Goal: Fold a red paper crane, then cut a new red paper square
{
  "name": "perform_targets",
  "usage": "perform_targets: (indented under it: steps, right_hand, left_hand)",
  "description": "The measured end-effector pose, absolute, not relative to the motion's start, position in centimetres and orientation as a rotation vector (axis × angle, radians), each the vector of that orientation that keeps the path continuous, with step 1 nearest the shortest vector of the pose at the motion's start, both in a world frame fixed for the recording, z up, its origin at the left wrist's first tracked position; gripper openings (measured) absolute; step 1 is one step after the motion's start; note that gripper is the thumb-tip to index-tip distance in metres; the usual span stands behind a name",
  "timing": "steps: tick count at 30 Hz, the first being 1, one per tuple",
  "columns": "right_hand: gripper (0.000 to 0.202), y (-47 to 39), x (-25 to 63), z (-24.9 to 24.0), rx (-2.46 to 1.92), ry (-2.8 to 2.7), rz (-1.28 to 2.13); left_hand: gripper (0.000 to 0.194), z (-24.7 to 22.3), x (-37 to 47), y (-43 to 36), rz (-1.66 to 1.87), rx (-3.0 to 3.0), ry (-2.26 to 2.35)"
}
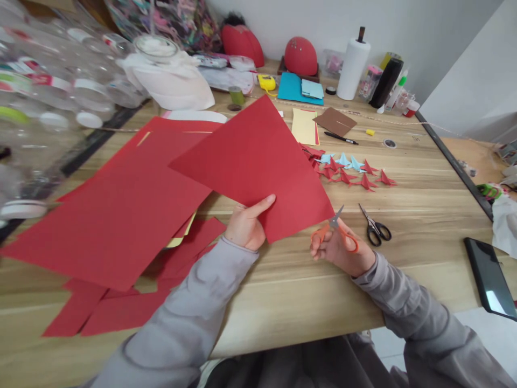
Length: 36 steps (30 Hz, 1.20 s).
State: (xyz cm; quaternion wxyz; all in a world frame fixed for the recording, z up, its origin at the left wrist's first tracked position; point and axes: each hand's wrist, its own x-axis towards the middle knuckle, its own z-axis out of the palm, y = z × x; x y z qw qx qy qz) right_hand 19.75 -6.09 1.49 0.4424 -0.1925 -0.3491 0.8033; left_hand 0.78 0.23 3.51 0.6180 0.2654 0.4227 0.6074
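Note:
A red paper sheet [258, 161] is held up off the table by my left hand [248, 226], which pinches its lower edge with the thumb on top. My right hand [343, 248] has its fingers in the orange handles of small scissors [334, 220]. The scissor blades are spread apart and lie at the sheet's right corner. Larger red sheets [121, 199] lie to the left, over smaller red pieces [121, 312]. Black-handled scissors [375, 229] rest on the table right of my right hand.
Folded red and blue paper figures [345, 175] sit beyond the scissors. A phone [490, 277] lies at the right edge. Plastic bottles [60, 91] crowd the left. Along the back stand a white roll [353, 70] and a black bottle [386, 83].

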Motion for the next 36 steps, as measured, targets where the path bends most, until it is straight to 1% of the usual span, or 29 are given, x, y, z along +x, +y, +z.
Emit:
perform_targets:
  steps: [3, 7, 14, 18, 24, 30, 36]
  right_hand:
    - [0.063, -6.2, 19.8, 1.4, -0.527, -0.872, 1.995]
    - [0.060, -6.2, 19.8, 1.3, -0.531, -0.879, 1.999]
    - [0.060, -6.3, 19.7, 1.3, -0.502, -0.864, 2.029]
    - [0.052, -6.4, 19.7, 1.4, -0.400, -0.775, 2.114]
    - [0.053, -6.5, 19.7, 1.5, -0.300, -0.640, 2.241]
    - [0.057, -6.5, 19.8, 1.5, -0.381, -0.598, 2.261]
    - [0.055, -6.5, 19.8, 1.6, -0.394, -0.578, 2.273]
  left_hand:
    - [0.050, 3.4, 1.1, 0.1, 1.426, 0.509, 0.998]
    - [0.049, 2.8, 1.5, 0.2, 1.460, 0.473, 1.034]
    - [0.045, 1.6, 1.9, 0.6, 1.718, 0.755, 1.190]
    - [0.041, 1.0, 1.5, 0.7, 1.782, 0.900, 1.369]
    - [0.040, 0.5, 0.9, 0.9, 1.768, 1.069, 1.557]
    - [0.038, 0.5, 0.5, 0.9, 1.749, 1.230, 1.653]
    - [0.035, 0.4, 0.4, 1.0, 1.763, 1.218, 1.612]
